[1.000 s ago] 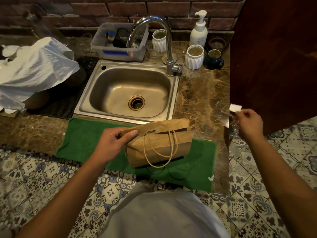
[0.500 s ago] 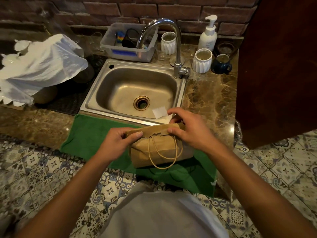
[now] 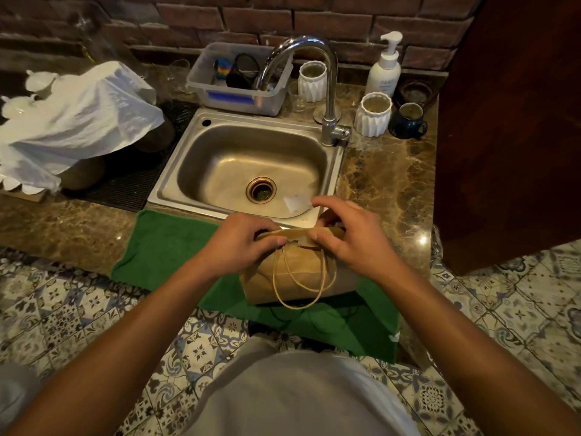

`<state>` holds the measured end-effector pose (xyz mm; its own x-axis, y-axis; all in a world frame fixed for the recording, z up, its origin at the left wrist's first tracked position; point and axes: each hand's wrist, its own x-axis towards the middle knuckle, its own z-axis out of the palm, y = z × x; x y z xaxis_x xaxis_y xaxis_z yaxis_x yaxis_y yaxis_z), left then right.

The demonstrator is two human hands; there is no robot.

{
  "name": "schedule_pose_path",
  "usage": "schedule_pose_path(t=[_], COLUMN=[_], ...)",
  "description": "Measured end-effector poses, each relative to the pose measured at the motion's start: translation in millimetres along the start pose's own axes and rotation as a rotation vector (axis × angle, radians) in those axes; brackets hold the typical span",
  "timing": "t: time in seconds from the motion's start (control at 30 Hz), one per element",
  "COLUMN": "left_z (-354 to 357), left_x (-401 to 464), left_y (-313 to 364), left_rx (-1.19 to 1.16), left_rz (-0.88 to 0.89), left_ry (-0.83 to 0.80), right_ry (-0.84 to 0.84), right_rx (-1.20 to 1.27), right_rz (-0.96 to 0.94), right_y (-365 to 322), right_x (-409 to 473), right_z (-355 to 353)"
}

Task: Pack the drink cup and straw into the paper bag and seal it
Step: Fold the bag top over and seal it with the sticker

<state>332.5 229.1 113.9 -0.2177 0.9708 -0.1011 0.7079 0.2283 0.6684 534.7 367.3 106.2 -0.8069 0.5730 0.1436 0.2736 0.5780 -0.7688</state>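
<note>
A brown paper bag [image 3: 298, 275] with twine handles stands on a green towel [image 3: 166, 243] at the counter's front edge, its top folded over. My left hand [image 3: 242, 243] pinches the fold at its left end. My right hand [image 3: 349, 237] presses on the fold's right part and holds a clear strip of tape [image 3: 297, 202] with a white end that sticks up over the sink rim. Tape lies across the fold between my hands. The cup and straw are hidden from view.
A steel sink [image 3: 251, 171] with a tall tap [image 3: 327, 89] lies right behind the bag. White cups, a soap pump [image 3: 385, 67] and a dark mug [image 3: 408, 119] stand at the back right. A white plastic bag [image 3: 78, 121] covers things on the left. A dark wooden panel [image 3: 509, 121] rises on the right.
My right hand came back from the right with the tape strip and now rests on the bag's folded top. My left hand has kept its hold on the fold.
</note>
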Motion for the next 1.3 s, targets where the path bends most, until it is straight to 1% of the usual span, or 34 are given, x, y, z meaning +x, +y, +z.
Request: schedule_pose_path(t=[0.1,0.13,0.17,0.2,0.27,0.3,0.33,0.37,0.43,0.47,0.53,0.6,0.67,0.77,0.83,0.93,1.07,1.1,1.17,1.23,1.3], left_z=[2,3,3,2,1,1,1,1,1,1,2,4,10,22,25,30,48,51,57,63,67], left_x=[0,-1,-1,-1,0,0,0,0,-2,-4,-9,-15,-20,-26,-30,-35,-47,-50,-55,-60,-64], left_y=[-3,-4,-5,-5,-4,-3,-2,-1,-1,-2,-4,-6,-5,-2,-1,2,9,11,11,11,13], left_rx=[0.001,-0.004,-0.013,-0.025,-0.044,-0.051,-0.06,-0.069,-0.083,-0.09,-0.113,-0.15,-0.199,-0.289,-0.366,-0.47,-0.388,-0.386,-0.412,-0.427,-0.474], left_rz=[0.0,-0.002,-0.008,-0.015,-0.024,-0.028,-0.034,-0.042,-0.069,-0.085,-0.111,-0.139,-0.198,-0.294,-0.328,-0.323,-0.398,-0.417,-0.433,-0.428,-0.44], left_ry=[0.0,-0.003,-0.01,-0.02,-0.041,-0.046,-0.04,-0.026,0.008,0.021,0.039,0.063,0.106,0.154,0.18,0.234,0.29,0.297,0.309,0.291,0.271], right_ry=[0.086,0.083,0.047,-0.024,-0.206,-0.258,-0.262,-0.223,-0.066,0.006,0.099,0.11,0.126,0.191,0.216,0.264,0.294,0.296,0.3,0.312,0.311], right_rx=[0.015,0.02,0.007,-0.029,-0.157,-0.227,-0.289,-0.344,-0.378,-0.309,0.003,0.289,0.415,0.493,0.511,0.555,0.746,0.762,0.727,0.658,0.642], right_rz=[-0.048,-0.057,-0.063,-0.064,-0.064,-0.058,-0.044,-0.026,0.027,0.081,0.235,0.391,0.519,0.662,0.679,0.687,0.828,0.853,0.872,0.879,0.883], right_y=[-2,-3,-5,-7,-13,-16,-19,-21,-26,-28,-33,-40,-43,-44,-47,-48,-48,-48,-48,-44,-40], right_x=[0,1,4,6,10,12,13,14,12,9,-1,-16,-31,-42,-47,-55,-60,-60,-61,-63,-65], right_z=[-13,-17,-21,-24,-23,-22,-21,-20,-21,-21,-14,1,19,37,44,51,62,65,71,73,72])
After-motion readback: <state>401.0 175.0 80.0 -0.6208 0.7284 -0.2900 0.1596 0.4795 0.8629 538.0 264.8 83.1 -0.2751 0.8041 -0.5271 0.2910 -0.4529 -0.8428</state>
